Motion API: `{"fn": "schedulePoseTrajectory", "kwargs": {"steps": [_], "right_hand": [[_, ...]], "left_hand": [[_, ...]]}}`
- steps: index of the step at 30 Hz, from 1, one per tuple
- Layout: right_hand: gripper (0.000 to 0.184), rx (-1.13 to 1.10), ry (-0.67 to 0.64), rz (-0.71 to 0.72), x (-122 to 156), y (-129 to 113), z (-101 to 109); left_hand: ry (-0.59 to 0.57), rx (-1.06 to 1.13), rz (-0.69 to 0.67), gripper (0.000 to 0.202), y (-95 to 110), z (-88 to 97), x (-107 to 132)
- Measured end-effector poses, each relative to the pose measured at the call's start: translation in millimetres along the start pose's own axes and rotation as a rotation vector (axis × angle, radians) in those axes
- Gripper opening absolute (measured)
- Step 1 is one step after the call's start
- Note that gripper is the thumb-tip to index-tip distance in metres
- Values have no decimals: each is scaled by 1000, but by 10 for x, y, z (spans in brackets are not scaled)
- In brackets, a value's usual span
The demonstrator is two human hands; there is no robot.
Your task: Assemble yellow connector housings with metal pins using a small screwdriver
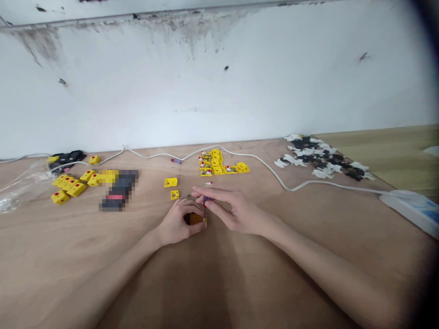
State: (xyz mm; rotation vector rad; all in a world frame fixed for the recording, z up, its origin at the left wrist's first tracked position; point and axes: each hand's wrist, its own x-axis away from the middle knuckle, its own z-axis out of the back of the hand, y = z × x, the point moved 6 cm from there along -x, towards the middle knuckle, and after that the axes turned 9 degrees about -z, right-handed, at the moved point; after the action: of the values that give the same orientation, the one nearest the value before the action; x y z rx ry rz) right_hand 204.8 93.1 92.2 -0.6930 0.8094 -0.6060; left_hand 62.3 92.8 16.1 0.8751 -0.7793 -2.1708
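My left hand (176, 225) rests on the wooden table (219, 274), fingers curled round a small yellow block (195, 219). My right hand (233, 210) is just to its right, pinching a thin purple-handled tool (205, 200) that points down at the block. Two loose yellow square parts (170, 182) (174, 194) lie just beyond my left hand.
A cluster of yellow parts with red dots (219, 163) sits behind my hands. More yellow blocks (70, 185) lie at the left beside a blurred dark object (118, 189). Black and white pieces (318, 160) are piled at the right. A white cable (274, 176) crosses to a power strip (411, 205).
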Motion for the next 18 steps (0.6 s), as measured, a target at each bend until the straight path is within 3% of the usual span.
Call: {"fn": "schedulePoseTrajectory", "kwargs": {"steps": [4, 15, 18], "right_hand": [[34, -20, 81, -2, 14, 33, 40], [42, 58, -55, 82, 25, -91, -30], [41, 71, -36, 87, 16, -96, -35]], "left_hand": [[4, -18, 8, 13, -7, 2, 3], [-20, 15, 1, 16, -42, -22, 0], [-15, 21, -1, 18, -39, -20, 2]]}}
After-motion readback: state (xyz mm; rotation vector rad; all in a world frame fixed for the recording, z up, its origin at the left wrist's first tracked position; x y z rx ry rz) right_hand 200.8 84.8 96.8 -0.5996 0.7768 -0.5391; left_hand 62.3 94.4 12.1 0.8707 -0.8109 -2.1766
